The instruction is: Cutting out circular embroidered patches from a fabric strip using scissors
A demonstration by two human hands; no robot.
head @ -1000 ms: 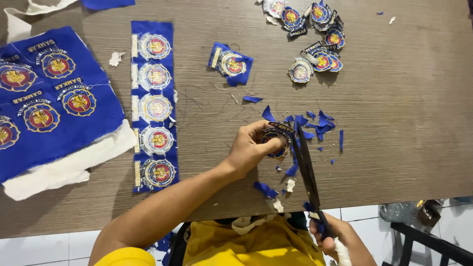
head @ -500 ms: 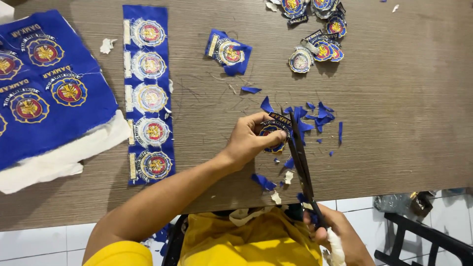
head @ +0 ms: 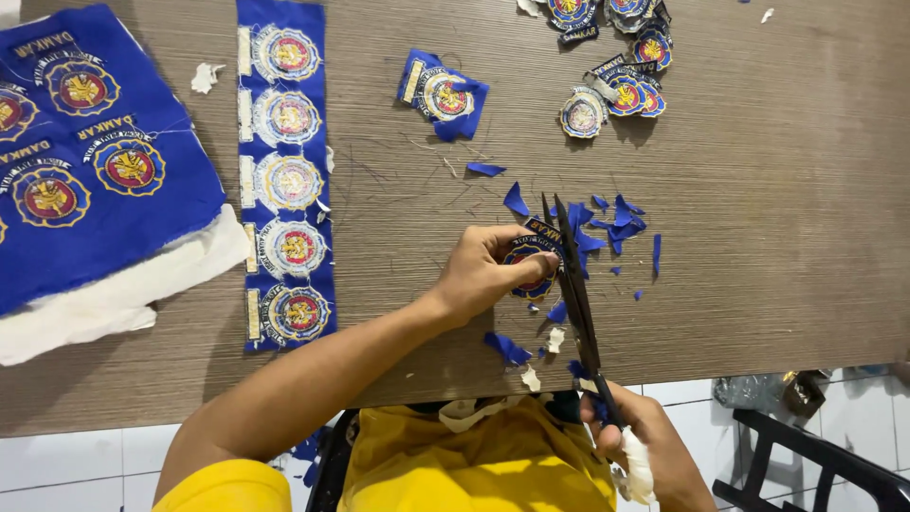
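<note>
1. Left hand (head: 488, 270) pinches a round embroidered patch (head: 528, 265) on the wood-grain table (head: 758, 237).
2. Right hand (head: 649, 450) grips long black scissors (head: 573, 275), blades nearly closed beside the patch.
3. Blue fabric scraps (head: 607, 223) lie just beyond.

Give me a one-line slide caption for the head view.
Left hand holds a round patch while right hand trims it with scissors.

Pretty bright, even light from overhead, no harsh glare anywhere. The wooden table (head: 758, 237) looks sharp, soft short shadows sit under the blue fabric scraps (head: 607, 223). Wide lens bends the table edge slightly, barely any blur.
</note>
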